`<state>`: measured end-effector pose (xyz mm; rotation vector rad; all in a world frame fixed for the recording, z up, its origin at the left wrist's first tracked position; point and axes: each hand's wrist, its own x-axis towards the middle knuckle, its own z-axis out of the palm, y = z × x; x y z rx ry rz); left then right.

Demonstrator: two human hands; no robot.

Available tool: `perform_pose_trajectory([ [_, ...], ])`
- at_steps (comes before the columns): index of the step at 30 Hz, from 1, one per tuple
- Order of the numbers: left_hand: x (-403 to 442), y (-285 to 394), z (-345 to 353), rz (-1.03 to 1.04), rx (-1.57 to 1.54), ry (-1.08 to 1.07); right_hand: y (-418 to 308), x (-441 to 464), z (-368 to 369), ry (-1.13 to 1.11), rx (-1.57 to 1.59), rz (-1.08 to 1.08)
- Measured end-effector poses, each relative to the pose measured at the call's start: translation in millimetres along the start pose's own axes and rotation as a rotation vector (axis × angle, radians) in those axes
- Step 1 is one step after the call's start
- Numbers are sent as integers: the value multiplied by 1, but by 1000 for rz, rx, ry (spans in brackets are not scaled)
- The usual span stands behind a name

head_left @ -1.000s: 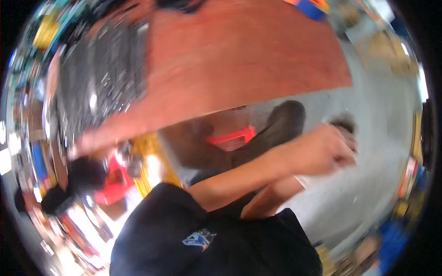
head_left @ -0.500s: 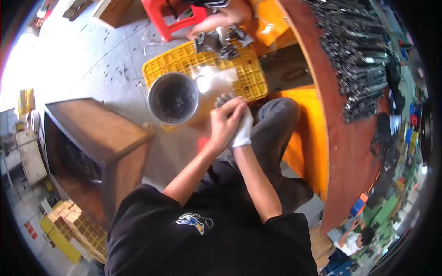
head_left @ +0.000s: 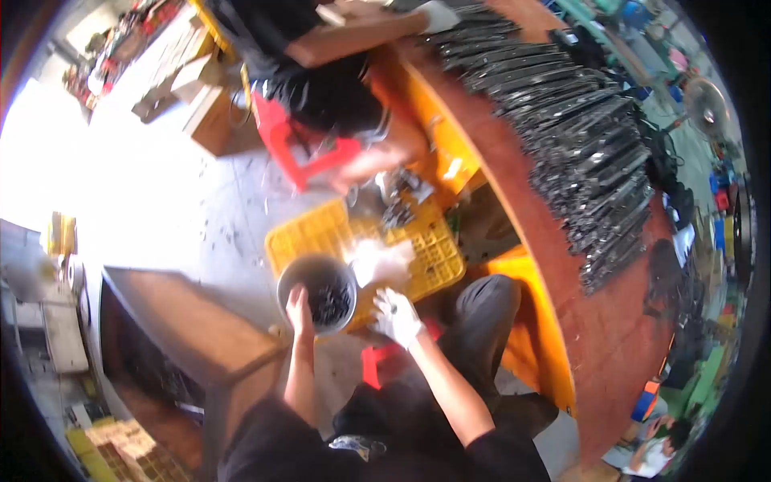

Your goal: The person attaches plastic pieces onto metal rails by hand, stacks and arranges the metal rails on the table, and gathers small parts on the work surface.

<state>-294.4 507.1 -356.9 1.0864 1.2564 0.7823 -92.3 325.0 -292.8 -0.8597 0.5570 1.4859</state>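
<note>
A grey round bucket [head_left: 337, 283] holds many small dark parts. My bare left hand [head_left: 299, 309] is at its lower left side, over the rim; its fingers are blurred, and whether they grip anything is unclear. My right hand [head_left: 396, 319] wears a white glove and is just right of the bucket, fingers spread, with a small dark spot on it. Behind both, a yellow plastic crate [head_left: 309, 234] bears a crumpled white item [head_left: 381, 261] and a heap of dark parts [head_left: 397, 207].
On the right, long dark metal pieces [head_left: 586, 153] cover much of a reddish table [head_left: 606, 353]. A co-worker [head_left: 337, 96] sits at the top by a red stool [head_left: 281, 145], a gloved hand on the pieces. A wooden box [head_left: 193, 313] stands left; another person [head_left: 658, 450] is at lower right.
The view has swung round from the tabletop to the crate and bucket. My hands, clasped together half a second ago, have parted; the left has moved to the bucket and the right has opened.
</note>
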Motion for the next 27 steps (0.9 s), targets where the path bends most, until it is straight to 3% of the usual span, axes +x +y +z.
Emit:
perform_pose_trajectory([
  [1,-32,61,26,-167,47,23,-7,-18,-21,-156,77,-16],
  [2,-50,90,42,-111,23,-46,-23,-66,-10,-186,54,-84],
  [4,-99,167,98,189,-74,-293,-32,-115,-34,-426,211,-207],
  [5,-134,219,123,215,-54,-428,-40,-143,-40,-450,265,-253],
  [6,-169,268,146,231,-25,-568,-42,-173,-45,-467,331,-298],
  [8,-227,331,191,532,-491,-1095,-47,-229,-57,-545,459,-439],
  [9,-265,356,211,521,-640,-1244,-46,-249,-70,-601,487,-524],
  [13,-423,397,271,473,-716,-1342,-45,-322,-116,-685,455,-763],
  [15,-493,404,317,-22,-920,-1196,-32,-344,-154,-768,428,-839],
  [16,-511,387,338,-60,-882,-1235,-31,-356,-172,-755,476,-879],
  [18,-526,339,379,265,-1019,-1368,-33,-379,-201,-657,261,-895],
  [20,-503,315,427,286,-1013,-1861,-31,-423,-217,-445,256,-890],
  [22,-481,347,457,-337,-398,-2257,-39,-474,-214,-137,66,-695],
  [23,-470,350,468,-150,-450,-2256,-33,-485,-214,-213,115,-960],
  [24,-459,359,472,50,-494,-2236,-40,-508,-216,-188,136,-951],
  [26,-428,419,469,92,-299,-2225,-72,-572,-221,-208,-433,-920],
  [27,-428,462,409,65,-288,-2215,-98,-606,-209,-48,-562,-1026],
])
